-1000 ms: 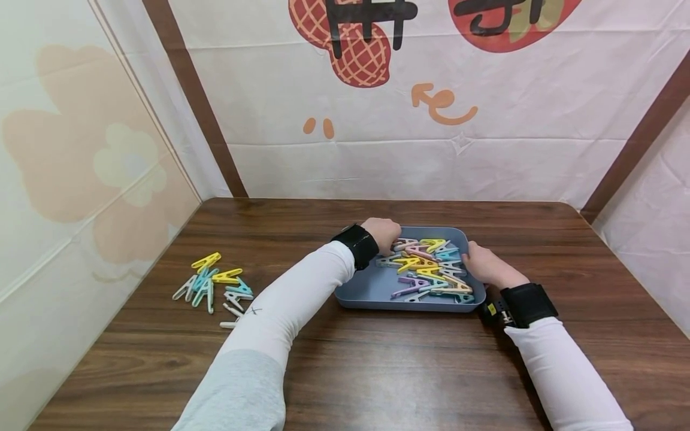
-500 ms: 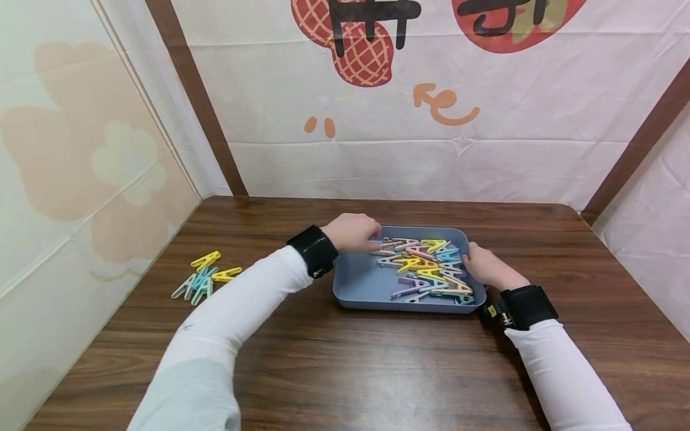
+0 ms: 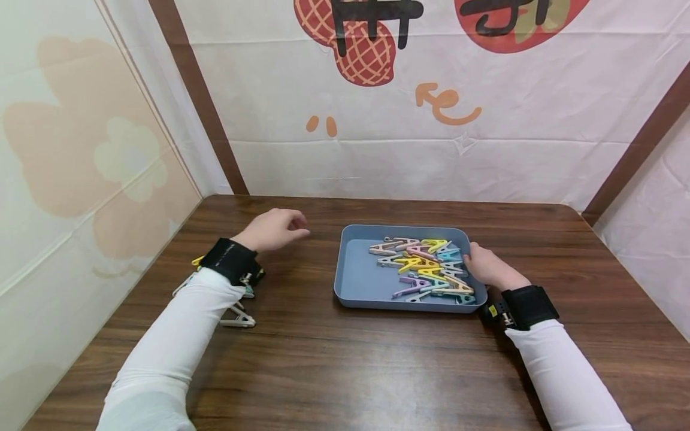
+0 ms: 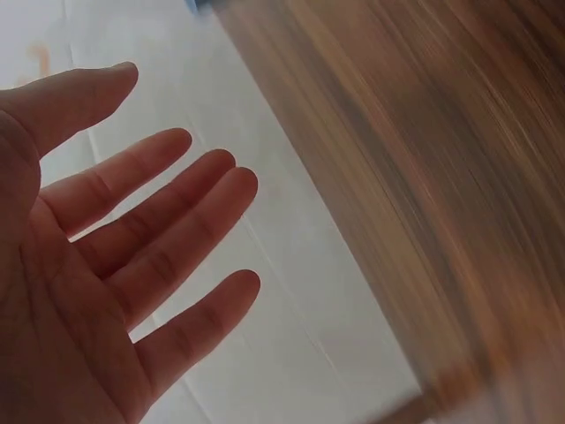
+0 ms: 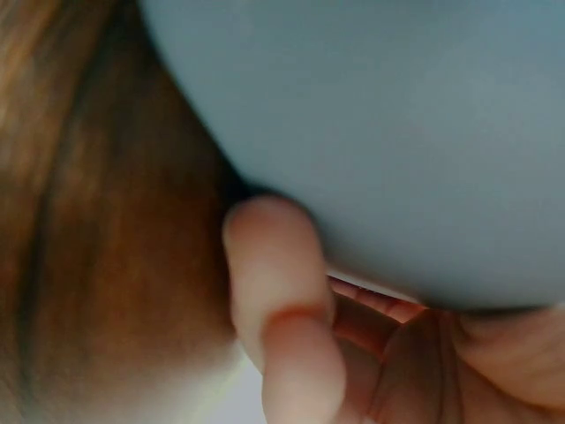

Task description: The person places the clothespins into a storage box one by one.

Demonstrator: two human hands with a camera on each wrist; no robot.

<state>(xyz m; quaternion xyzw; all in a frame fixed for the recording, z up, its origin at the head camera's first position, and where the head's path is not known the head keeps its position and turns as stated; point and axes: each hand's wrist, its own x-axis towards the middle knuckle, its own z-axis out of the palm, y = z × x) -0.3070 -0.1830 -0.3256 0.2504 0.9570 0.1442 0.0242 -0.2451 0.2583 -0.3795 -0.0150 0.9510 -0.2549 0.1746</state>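
My left hand (image 3: 275,230) is over the table, left of the blue-grey tray (image 3: 356,272). Its fingers are spread and loosely bent in the left wrist view, and the palm (image 4: 62,327) holds nothing. Inside the tray, plastic clothespins (image 3: 417,263) in yellow, purple, blue, pink and white are gathered toward the right half. My right hand (image 3: 489,267) grips the tray's right side. In the right wrist view its fingers (image 5: 274,256) are bent against the outer wall of the tray (image 5: 380,132).
More loose clothespins lie on the wooden table (image 3: 323,371) at left, mostly hidden by my left forearm; a white clothespin (image 3: 238,320) shows beside the sleeve. A printed white curtain (image 3: 377,167) hangs behind the table's far edge.
My left hand has drawn out of the tray and moved left, uncovering pale clothespins at the pile's left edge. My right hand has stayed on the tray, which is still.
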